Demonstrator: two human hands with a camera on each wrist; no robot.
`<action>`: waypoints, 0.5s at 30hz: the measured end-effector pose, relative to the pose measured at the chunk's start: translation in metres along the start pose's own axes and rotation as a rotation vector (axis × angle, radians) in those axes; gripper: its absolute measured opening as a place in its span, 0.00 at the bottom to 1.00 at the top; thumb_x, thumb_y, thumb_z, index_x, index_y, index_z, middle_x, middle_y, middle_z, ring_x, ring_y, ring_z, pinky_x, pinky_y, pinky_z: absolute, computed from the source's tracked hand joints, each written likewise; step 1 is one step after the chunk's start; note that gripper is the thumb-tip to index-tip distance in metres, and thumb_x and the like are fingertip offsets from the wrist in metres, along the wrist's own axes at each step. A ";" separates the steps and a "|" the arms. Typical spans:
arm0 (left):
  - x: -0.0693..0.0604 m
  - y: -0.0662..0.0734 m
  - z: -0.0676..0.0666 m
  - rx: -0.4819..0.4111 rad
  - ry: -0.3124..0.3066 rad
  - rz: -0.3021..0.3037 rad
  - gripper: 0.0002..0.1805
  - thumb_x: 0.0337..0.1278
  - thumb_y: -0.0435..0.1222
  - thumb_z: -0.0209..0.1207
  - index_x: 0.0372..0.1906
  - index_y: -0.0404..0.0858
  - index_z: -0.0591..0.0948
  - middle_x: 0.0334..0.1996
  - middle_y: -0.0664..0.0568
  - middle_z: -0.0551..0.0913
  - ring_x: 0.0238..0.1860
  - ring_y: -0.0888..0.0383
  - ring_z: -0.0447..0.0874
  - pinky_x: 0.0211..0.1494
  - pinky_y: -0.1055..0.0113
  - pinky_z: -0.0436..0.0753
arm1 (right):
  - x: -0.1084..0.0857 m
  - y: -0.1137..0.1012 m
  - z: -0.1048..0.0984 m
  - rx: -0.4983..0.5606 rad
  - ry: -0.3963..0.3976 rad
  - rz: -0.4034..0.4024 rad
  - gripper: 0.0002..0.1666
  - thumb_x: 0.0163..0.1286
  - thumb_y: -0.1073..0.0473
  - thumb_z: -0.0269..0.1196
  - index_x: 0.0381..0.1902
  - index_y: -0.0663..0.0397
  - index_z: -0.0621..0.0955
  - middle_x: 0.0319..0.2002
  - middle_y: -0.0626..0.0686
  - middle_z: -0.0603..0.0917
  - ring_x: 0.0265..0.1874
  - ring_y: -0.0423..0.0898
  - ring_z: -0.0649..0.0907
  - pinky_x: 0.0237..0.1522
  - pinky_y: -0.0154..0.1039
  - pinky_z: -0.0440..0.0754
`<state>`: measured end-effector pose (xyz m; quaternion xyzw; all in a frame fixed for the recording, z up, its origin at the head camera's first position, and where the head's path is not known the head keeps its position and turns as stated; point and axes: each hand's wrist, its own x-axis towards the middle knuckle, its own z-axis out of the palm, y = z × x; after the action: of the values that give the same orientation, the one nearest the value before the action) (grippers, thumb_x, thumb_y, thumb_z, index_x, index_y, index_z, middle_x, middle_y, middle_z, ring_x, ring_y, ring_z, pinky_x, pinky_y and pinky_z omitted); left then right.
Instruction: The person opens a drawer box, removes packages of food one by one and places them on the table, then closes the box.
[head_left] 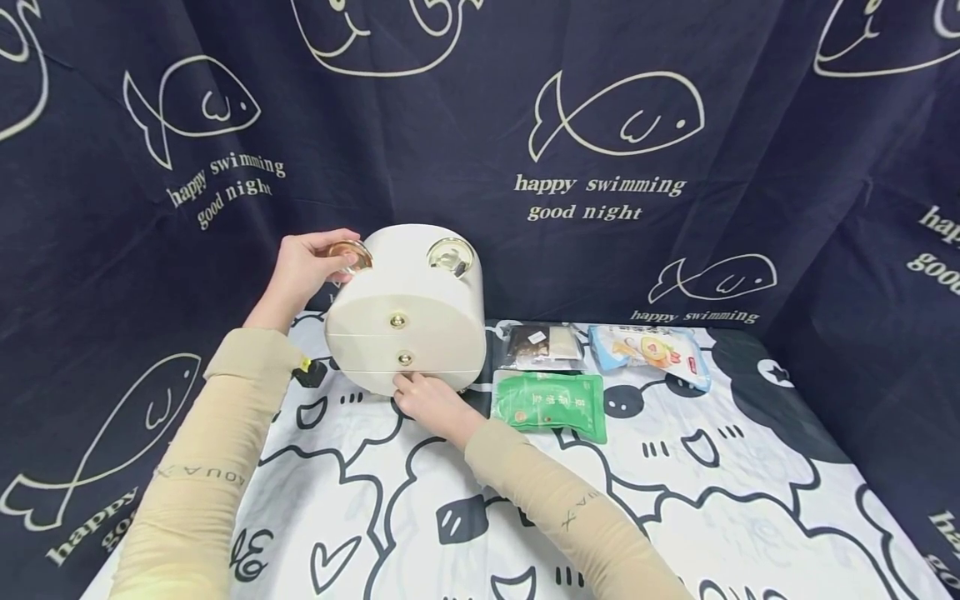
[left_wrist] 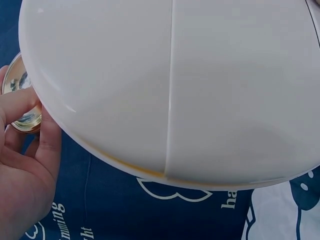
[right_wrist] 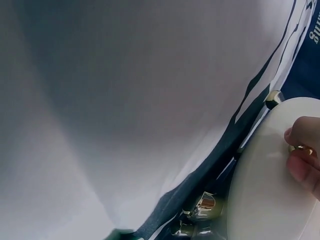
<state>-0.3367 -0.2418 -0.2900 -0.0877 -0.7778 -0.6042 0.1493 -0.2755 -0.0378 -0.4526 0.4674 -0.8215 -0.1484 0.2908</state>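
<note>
Nearest the camera are your own beige sleeves, the left sleeve (head_left: 191, 458) and the right sleeve (head_left: 570, 508), both with dark lettering. The white case (head_left: 412, 283) stands between your two hands, just beside your left fingers and directly beyond your right ones. Your left hand (head_left: 300, 267) grips the round gold piece (head_left: 354, 254) at the case's upper left, thumb on one side and fingers on the other. Your right hand (head_left: 435, 404) is low at the case's front, thumb and fingertips pinching a small gold knob (right_wrist: 302, 148). Above those right fingertips, two more knobs sit one over the other, the upper knob (head_left: 397, 320) and the middle knob (head_left: 406, 359), with thin seams running across the front. A second round gold piece (head_left: 452, 254) is to the right of your left fingers, on the case's other upper side. Right of your right fingers lies a green packet (head_left: 550, 400); behind it is a see-through packet (head_left: 543, 346) with dark and pale contents, and farther right a blue-and-white packet (head_left: 652, 350). Beneath your right hand spreads a white cloth (head_left: 360, 517) with cartoon faces. Beyond both hands hangs a dark blue curtain (head_left: 450, 150) printed with fish.
</note>
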 end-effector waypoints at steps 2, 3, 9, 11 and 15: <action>0.000 0.000 0.000 0.011 0.003 0.004 0.18 0.49 0.24 0.65 0.48 0.32 0.82 0.33 0.59 0.85 0.31 0.65 0.83 0.27 0.73 0.86 | 0.000 0.000 0.000 0.003 0.001 0.001 0.09 0.64 0.60 0.60 0.39 0.46 0.85 0.40 0.46 0.77 0.35 0.39 0.79 0.38 0.28 0.82; 0.000 0.000 0.000 0.013 0.004 0.004 0.18 0.49 0.25 0.65 0.48 0.33 0.82 0.33 0.59 0.85 0.31 0.65 0.83 0.27 0.73 0.86 | 0.000 0.000 0.000 0.003 0.001 0.001 0.08 0.64 0.61 0.60 0.38 0.46 0.85 0.40 0.46 0.77 0.35 0.40 0.79 0.37 0.28 0.82; 0.000 0.000 0.001 -0.001 0.004 0.009 0.18 0.48 0.24 0.65 0.48 0.32 0.82 0.32 0.60 0.85 0.31 0.65 0.83 0.27 0.72 0.86 | -0.001 0.000 0.002 0.012 0.003 0.000 0.08 0.64 0.61 0.60 0.38 0.46 0.85 0.40 0.46 0.77 0.35 0.40 0.79 0.37 0.28 0.82; 0.001 0.000 0.001 -0.003 0.004 0.010 0.17 0.48 0.23 0.65 0.47 0.33 0.83 0.32 0.60 0.85 0.31 0.64 0.83 0.27 0.72 0.86 | -0.001 -0.001 0.003 0.019 0.004 0.001 0.08 0.64 0.61 0.61 0.38 0.46 0.85 0.40 0.47 0.77 0.34 0.40 0.79 0.37 0.28 0.83; 0.000 0.000 0.000 0.007 0.008 0.007 0.17 0.48 0.24 0.65 0.46 0.36 0.84 0.32 0.60 0.85 0.32 0.64 0.83 0.27 0.72 0.86 | -0.001 -0.002 0.001 0.032 0.005 -0.002 0.08 0.63 0.62 0.62 0.38 0.47 0.85 0.40 0.47 0.77 0.35 0.41 0.79 0.37 0.29 0.83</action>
<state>-0.3370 -0.2416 -0.2896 -0.0876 -0.7788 -0.6015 0.1549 -0.2738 -0.0380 -0.4547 0.4734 -0.8225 -0.1343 0.2851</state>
